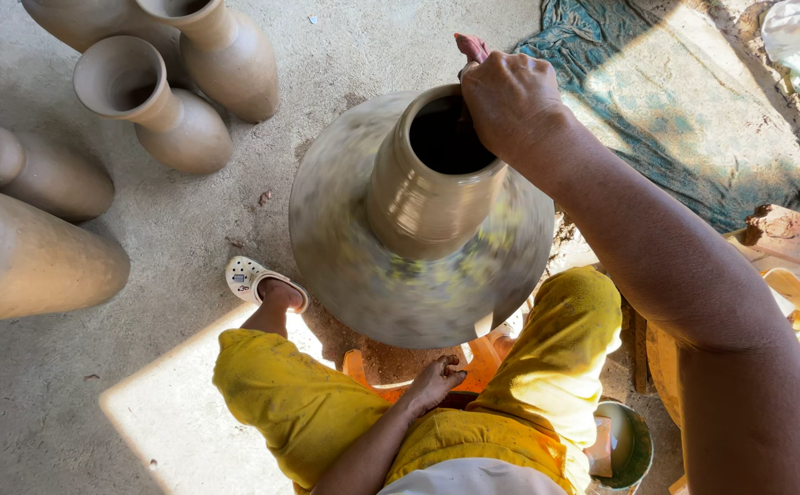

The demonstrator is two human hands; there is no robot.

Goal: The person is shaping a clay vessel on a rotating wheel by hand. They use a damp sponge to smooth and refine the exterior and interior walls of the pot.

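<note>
Nearest, at the bottom edge, the person sits in yellow trousers (528, 367) on a low orange stool (473, 362). The left hand (434, 380) rests on the stool's front edge between the knees, its fingers curled loosely down against the seat; it has hold of nothing that can be made out. Just right of the right knee, on the ground, stands a small green bowl (636, 445); something pale lies in it, but what it is cannot be told.

To the left, one foot in a white perforated clog (246, 275) is planted on the concrete floor (51, 403).

Further out, in the middle of the scene, a round potter's wheel (345, 266) is blurred as if spinning. On it stands a wet clay pot (427, 197), upright, with a wide dark mouth; its inside is in shadow and nothing shows in it. The right hand (508, 101) is at the far right of the rim, knuckles up, fingers bent down over the lip and into the mouth, thumb on the outside, so the wall sits between them.

At the far left, finished clay vases (175, 124) stand and lie in a group, apart from the wheel; the open mouths seen look hollow. At the far right a blue-green cloth (684, 119) is spread on the ground.
</note>
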